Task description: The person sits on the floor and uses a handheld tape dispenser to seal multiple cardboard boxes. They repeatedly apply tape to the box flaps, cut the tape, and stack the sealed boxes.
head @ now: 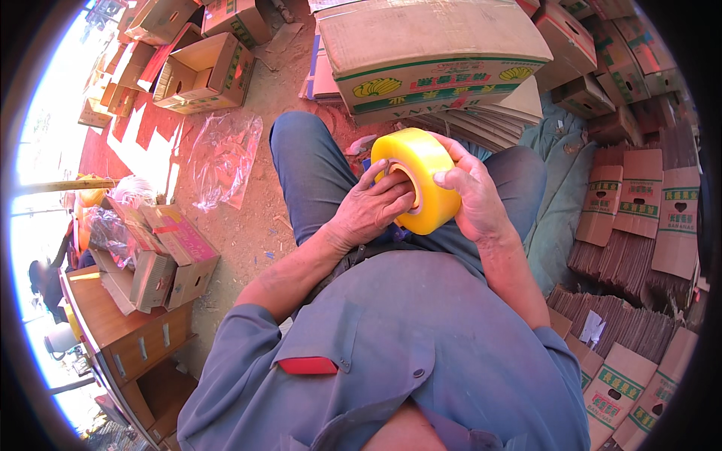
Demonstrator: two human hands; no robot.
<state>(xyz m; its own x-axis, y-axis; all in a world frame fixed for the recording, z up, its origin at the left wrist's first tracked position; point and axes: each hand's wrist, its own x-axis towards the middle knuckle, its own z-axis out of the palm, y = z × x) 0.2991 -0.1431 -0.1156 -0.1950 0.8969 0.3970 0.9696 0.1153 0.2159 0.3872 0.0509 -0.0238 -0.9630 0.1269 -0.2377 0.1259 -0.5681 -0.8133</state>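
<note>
A wide roll of yellow packing tape (431, 194) is held between both hands above my lap. The fingers of my left hand (375, 200) reach into the roll's cardboard core. My right hand (474, 189) grips the outer rim, its thumb pressed on the tape surface. Part of a blue object (399, 232) shows below the roll, mostly hidden by it and my hands; its kind cannot be told. Just beyond my knees stands a closed cardboard banana box (434, 51) with printed bananas on its side.
Flattened cartons (479, 127) lie under the banana box. On the right are stacks of folded banana cartons (615, 256) and a green cloth (558, 186). Clear plastic film (228, 160) lies on the dirt floor. To the left, a wooden desk (135, 338) bears cartons; open boxes (206, 73) stand farther off.
</note>
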